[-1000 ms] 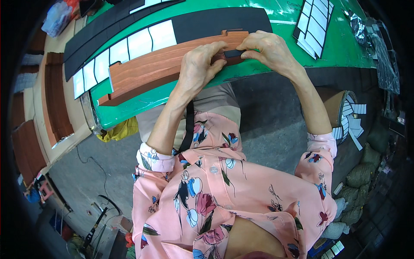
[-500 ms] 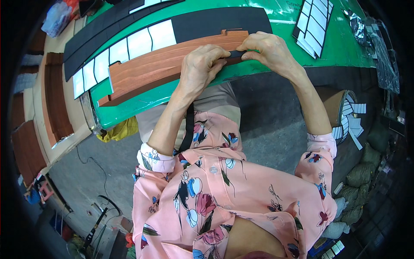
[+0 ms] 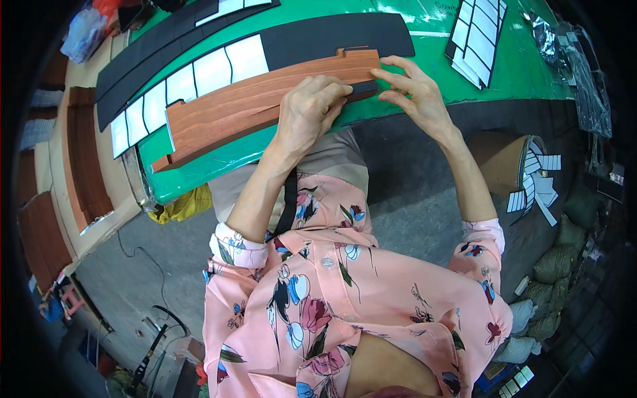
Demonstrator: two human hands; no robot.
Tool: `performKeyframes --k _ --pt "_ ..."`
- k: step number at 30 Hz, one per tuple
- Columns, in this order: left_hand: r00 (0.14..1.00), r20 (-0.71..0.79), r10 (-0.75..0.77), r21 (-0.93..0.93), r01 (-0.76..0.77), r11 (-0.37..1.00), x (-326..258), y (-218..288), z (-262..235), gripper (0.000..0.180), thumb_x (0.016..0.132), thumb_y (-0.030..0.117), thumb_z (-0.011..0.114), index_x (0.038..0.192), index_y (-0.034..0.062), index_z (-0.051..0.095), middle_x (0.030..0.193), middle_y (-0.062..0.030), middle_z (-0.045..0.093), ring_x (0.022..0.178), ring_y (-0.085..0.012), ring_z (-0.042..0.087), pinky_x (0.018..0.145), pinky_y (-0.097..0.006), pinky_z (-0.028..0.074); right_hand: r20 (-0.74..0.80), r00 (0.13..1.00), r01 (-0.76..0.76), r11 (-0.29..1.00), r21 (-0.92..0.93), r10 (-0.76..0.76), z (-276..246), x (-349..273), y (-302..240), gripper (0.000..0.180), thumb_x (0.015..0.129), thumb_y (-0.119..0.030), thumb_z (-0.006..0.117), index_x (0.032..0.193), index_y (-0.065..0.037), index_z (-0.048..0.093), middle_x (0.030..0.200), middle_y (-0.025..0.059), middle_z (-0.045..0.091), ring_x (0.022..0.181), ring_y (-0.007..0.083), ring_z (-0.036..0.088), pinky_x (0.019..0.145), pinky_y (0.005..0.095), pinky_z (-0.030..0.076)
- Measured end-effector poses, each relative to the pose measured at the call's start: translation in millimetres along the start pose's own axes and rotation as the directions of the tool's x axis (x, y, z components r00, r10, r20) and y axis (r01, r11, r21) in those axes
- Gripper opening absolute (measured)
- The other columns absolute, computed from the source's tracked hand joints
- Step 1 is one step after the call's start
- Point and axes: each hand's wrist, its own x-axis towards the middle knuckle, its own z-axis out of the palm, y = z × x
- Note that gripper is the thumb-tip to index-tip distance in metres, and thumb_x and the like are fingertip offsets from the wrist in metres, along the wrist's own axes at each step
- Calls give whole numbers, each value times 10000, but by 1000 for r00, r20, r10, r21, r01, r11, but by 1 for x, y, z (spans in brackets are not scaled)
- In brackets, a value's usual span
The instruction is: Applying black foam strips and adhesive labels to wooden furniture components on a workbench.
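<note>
A long brown wood-grain piece (image 3: 232,114), notched along its edges, lies at the near edge of the green tabletop. Along the near side of its right end runs a short black strip (image 3: 364,89), foam-like in look. My left hand (image 3: 308,111) is closed at the strip's left end, thumb and forefinger pinching there; the fingertips partly cover it. Just off the piece's right end, my right hand (image 3: 418,94) has its fingers apart and holds nothing. Behind the piece lies a black sheet (image 3: 332,38) with white-backed sections (image 3: 182,81) on its left.
More black strips (image 3: 149,73) lie at the far left of the table. A white-and-black cut sheet (image 3: 476,43) is at the back right. Below the table's right side stands a round bin (image 3: 497,159) with white offcuts. Other brown pieces (image 3: 88,152) rest on the left.
My right hand has let go of the strip's right end and moved slightly right, its fingers spreading. My left hand has stayed nearly in place at the strip.
</note>
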Motion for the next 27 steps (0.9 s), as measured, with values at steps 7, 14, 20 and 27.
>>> performKeyframes --k 7,14,20,27 --pt "994 -38 98 145 -91 985 0 6 6 334 646 -29 660 964 75 656 900 -64 613 753 -236 585 645 -334 477 -130 992 -18 990 -137 0 21 -20 -17 427 732 -85 688 1141 -189 620 1133 67 547 776 200 591 598 299 511" --pt "985 -89 149 260 -121 958 -3 4 13 224 701 113 605 920 109 655 817 -19 554 742 -194 547 599 -335 410 -282 958 -65 997 -50 48 41 -23 -20 410 722 -44 689 1112 -163 641 1153 84 550 883 251 580 671 321 508" --pt "986 -144 82 211 -50 976 2 12 9 236 643 116 673 878 109 648 811 -25 568 738 -200 559 596 -342 422 -174 983 24 984 -175 -55 16 2 -28 293 695 -93 722 981 -77 664 936 75 620 861 255 583 706 340 492" --pt "970 -215 115 253 -59 966 4 9 22 172 652 88 655 798 109 566 779 -22 547 696 -203 528 617 -342 359 -15 988 147 967 -206 -154 4 13 -32 265 695 -69 695 945 -29 617 922 94 602 874 262 584 702 343 488"
